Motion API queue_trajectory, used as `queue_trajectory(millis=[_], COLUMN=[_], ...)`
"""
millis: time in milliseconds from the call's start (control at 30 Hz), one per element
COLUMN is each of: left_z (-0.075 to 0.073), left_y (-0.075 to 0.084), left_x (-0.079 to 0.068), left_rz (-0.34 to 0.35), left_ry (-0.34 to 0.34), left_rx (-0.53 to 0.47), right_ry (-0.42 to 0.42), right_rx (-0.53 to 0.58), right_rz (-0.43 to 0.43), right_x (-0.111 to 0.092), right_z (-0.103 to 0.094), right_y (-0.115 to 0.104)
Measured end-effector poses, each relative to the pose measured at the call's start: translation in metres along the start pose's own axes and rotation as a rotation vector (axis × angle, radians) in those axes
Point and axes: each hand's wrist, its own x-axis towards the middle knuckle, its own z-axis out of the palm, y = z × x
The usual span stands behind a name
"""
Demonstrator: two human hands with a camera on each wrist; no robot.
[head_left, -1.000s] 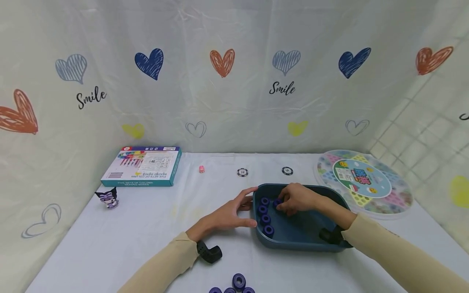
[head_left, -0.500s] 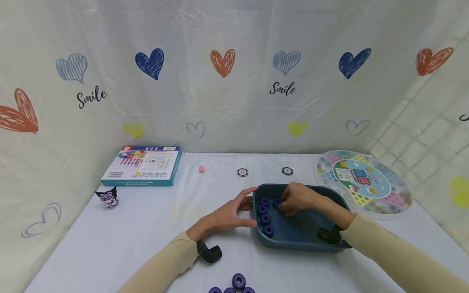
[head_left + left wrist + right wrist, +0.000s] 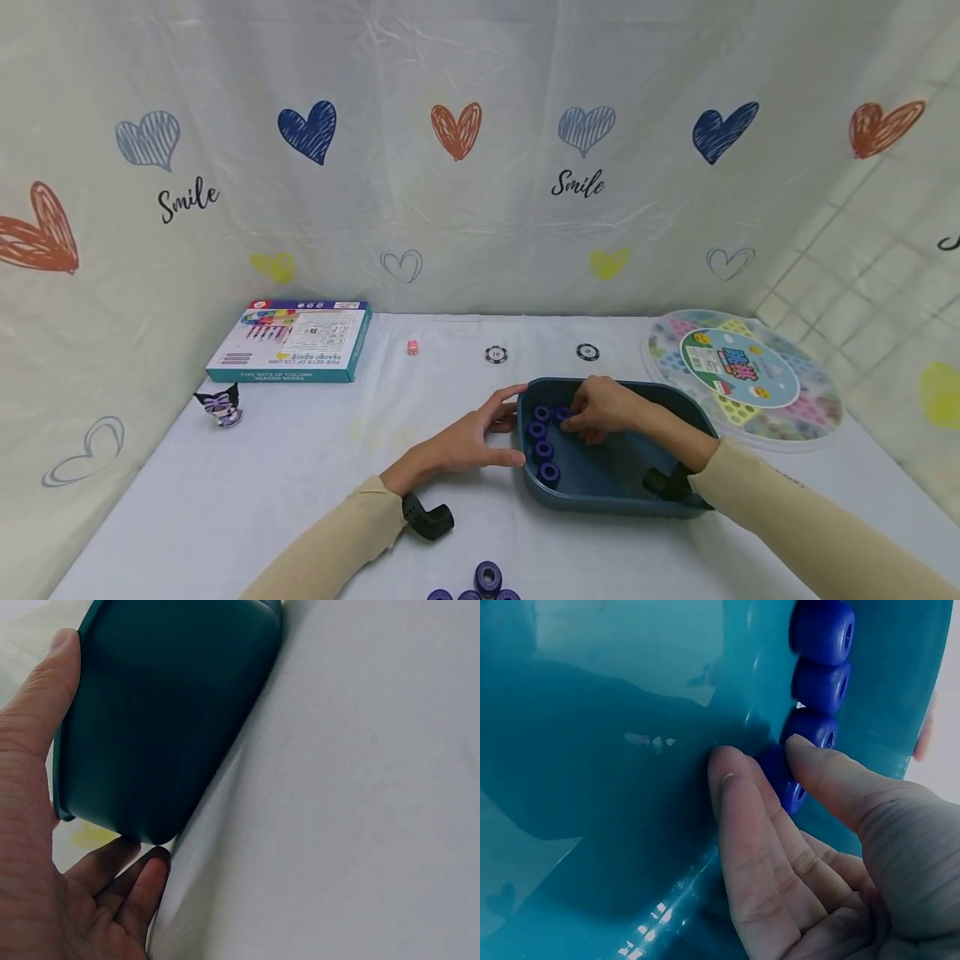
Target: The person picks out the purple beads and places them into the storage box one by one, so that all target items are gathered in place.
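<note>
A dark blue-green bin [image 3: 622, 502] stands on the white table. My left hand [image 3: 468, 437] holds its left end, the thumb at the near corner and a finger at the far one. In the left wrist view the thumb lies along the bin's rim, other fingers curving by its base. Inside the bin, my right hand [image 3: 603, 407] pinches a thick purple ring-shaped bead [image 3: 562, 413] between thumb and fingers. Several like beads [image 3: 543, 451] line the bin's left wall, close beside the pinched one. In the right wrist view the thumb tip touches the pinched bead [image 3: 780, 778].
More purple beads [image 3: 488, 577] lie at the table's front edge. Two poker chips [image 3: 496, 354] and a small pink piece [image 3: 412, 347] lie behind the bin. A toy box [image 3: 288, 342] and a figurine [image 3: 222, 406] are at left, a round patterned case [image 3: 742, 375] at right.
My right hand has shifted slightly left with the pinched bead, bringing it nearer the row along the bin's left wall. The left hand has stayed in place.
</note>
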Motion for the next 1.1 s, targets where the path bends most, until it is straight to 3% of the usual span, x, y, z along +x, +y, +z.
queue_trajectory(millis=[133, 367, 633, 900, 1100], left_z=[0.0, 0.001, 0.0, 0.001, 0.003], left_y=[-0.001, -0.002, -0.001, -0.001, -0.004], left_x=[0.0, 0.001, 0.0, 0.001, -0.001], left_rz=[0.009, 0.018, 0.028, 0.026, 0.05], left_ry=[-0.002, -0.004, -0.005, -0.006, 0.0], left_rx=[-0.005, 0.002, -0.008, -0.018, -0.016], right_ry=[-0.011, -0.042, -0.013, 0.119, 0.181], right_rx=[-0.026, -0.127, -0.226, -0.267, -0.235], right_rz=[0.016, -0.031, -0.231, -0.399, -0.579], right_x=[0.001, -0.01, -0.033, -0.062, -0.082], right_z=[0.0, -0.012, -0.02, 0.008, 0.037], right_y=[-0.001, -0.006, -0.023, -0.046, -0.061])
